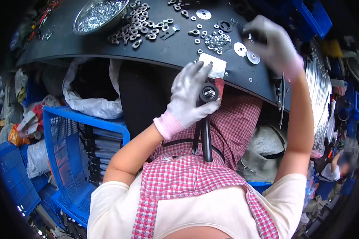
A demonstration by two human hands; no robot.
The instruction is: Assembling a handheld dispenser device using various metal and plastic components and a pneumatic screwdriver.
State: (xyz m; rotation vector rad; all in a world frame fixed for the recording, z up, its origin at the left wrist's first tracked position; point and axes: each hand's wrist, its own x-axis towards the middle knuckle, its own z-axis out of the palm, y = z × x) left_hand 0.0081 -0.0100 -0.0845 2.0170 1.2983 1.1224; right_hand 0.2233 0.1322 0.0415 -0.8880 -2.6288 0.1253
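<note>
My left hand [184, 95], in a pale glove with a pink cuff, is curled round the head of a black tubular bracket [205, 137]. A silver threaded bolt [209, 93] shows in the round end of this part, and its two dark legs point toward my apron. Just beyond my left fingertips is a square silver plate [217, 67] at the table's front edge, with a red piece [219, 85] below it. My right hand [273, 44], gloved too, is smeared by motion over the table's right side. A dark object [257, 36] shows by its fingers; whether they hold it is unclear.
On the dark table [68, 46] stand a clear bowl of small metal parts [101, 16], a heap of metal eyelets [141, 24], loose nuts [217, 41] and silver discs [240, 49]. A driver tool [278, 93] hangs at right. Blue crates [85, 113] stand left.
</note>
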